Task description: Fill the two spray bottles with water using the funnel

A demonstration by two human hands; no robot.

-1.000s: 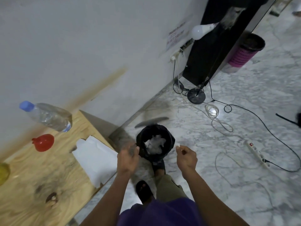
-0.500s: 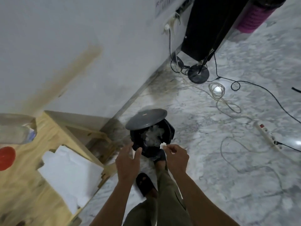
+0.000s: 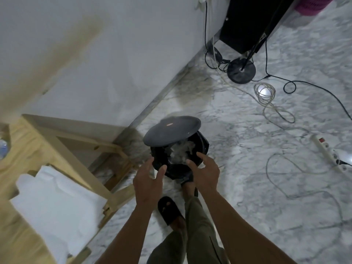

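Observation:
Both hands hover over a black pedal bin [image 3: 202,149] on the floor. Its round lid [image 3: 171,133] is raised and white crumpled paper [image 3: 181,151] shows inside. My left hand [image 3: 150,180] is open, fingers spread, at the bin's near-left rim. My right hand [image 3: 205,172] is open as well, fingers apart, holding nothing, just above the near-right rim. My right foot [image 3: 187,187] presses at the bin's base. Only a sliver of a clear water bottle [image 3: 2,147] shows at the far left edge on the wooden table [image 3: 24,149]. No spray bottle or funnel is in view.
White paper towels [image 3: 55,202] lie on the table's near corner. My left foot in a black sandal [image 3: 168,210] stands on the marble floor. Cables, a coiled white cord [image 3: 264,92], a power strip [image 3: 327,151] and a lamp base [image 3: 241,70] lie to the right.
My right hand held a small white scrap over the bin; now its fingers are spread and empty. The view has tilted further down and moved closer, so the table's bottle and red funnel have left the frame.

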